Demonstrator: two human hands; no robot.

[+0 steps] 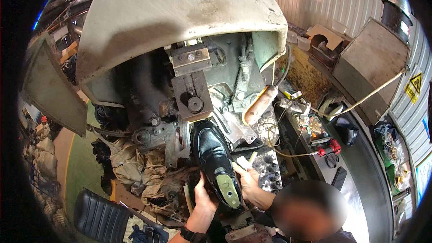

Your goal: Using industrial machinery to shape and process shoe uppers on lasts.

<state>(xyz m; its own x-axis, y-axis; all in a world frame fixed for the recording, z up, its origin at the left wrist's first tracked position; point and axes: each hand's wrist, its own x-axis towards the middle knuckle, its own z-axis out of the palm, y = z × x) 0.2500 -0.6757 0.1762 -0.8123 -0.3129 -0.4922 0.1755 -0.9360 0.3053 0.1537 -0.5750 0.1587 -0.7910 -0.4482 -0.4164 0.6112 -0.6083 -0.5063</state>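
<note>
A black leather shoe (211, 147) is held between my two hands, its toe pointing up toward a machine's dark metal head (192, 96). In its opening sits a green shoe last (227, 186) with a small round hole. My left hand (204, 198), below a dark wristwatch, is closed along the shoe's left side near the heel. On the opposite side my right hand (246, 181) grips the shoe, thumb toward its top edge. The toe is at or just under the machine head; contact cannot be made out. A blurred patch covers part of my right forearm.
A large pale hood (180, 6) overhangs the work spot. Right of the shoe hangs a worn lamp-like handle (261, 103) on a cable. A red tool (328, 147) lies on the right bench. Lower left are a black chair (100, 216) and crumpled cloth (130, 166).
</note>
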